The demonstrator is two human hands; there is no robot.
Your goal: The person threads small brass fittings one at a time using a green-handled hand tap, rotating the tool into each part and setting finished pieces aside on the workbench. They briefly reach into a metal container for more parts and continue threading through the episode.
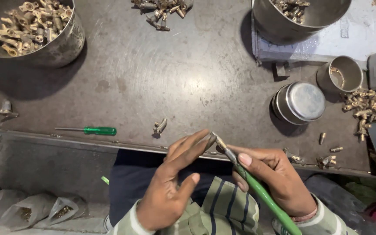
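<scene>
Brass fitting [210, 140]: pinched at the left fingertips, over the bench edge.
Left hand [170, 182]: fingers stretched long, tips closed on the fitting.
Right hand [275, 178]: wrapped around a green-handled screwdriver [262, 191], tip meeting the fitting.
Nearby: second green screwdriver [93, 130], steel bowl [68, 41] of brass parts.

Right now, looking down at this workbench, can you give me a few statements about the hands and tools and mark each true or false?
1. The right hand holds a green-handled tool. True.
2. The left hand lies flat on the bench. False: its fingertips pinch a small part at the tool's tip.
3. A green screwdriver lies on the bench. True.
4. The big bowl is empty. False: it holds brass fittings.
</scene>
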